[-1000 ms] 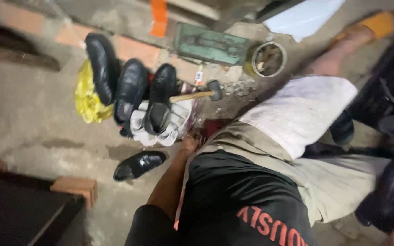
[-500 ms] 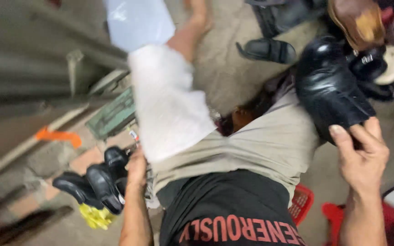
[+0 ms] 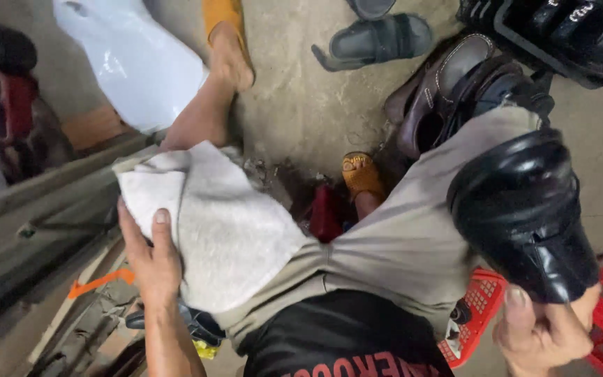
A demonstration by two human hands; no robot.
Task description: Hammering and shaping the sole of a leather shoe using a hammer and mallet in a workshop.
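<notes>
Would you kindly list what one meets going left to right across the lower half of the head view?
Left hand → white cloth → red basket → black shoe, held by the right hand.

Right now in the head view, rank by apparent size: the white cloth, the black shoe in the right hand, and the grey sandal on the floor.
1. White cloth, on the knee, under the left hand.
2. Black shoe, held by the right hand; close to the camera, so it may look oversized.
3. Grey sandal, clearly smallest, but farthest away.
</notes>
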